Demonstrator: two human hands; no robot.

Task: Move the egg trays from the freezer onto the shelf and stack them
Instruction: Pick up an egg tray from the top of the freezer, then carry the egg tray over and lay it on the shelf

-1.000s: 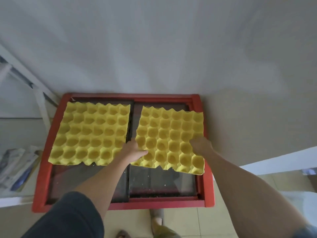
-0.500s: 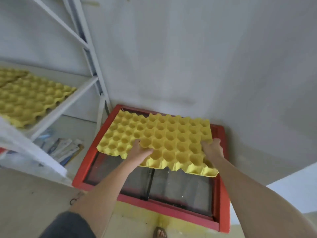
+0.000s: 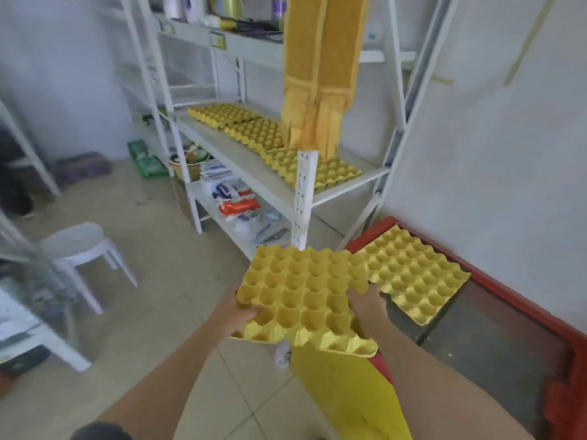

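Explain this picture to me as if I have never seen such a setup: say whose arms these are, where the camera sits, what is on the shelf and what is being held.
There is no machine here. A person wears a camera on the head, so you look forward and down along their two bare arms. The left hand and right hand grip opposite edges of one yellow egg tray, carried in the air. A second egg tray lies on the red-framed freezer by the wall. Ahead stands a white metal shelf with a row of egg trays on it. A white stool stands on the tiled floor at left.
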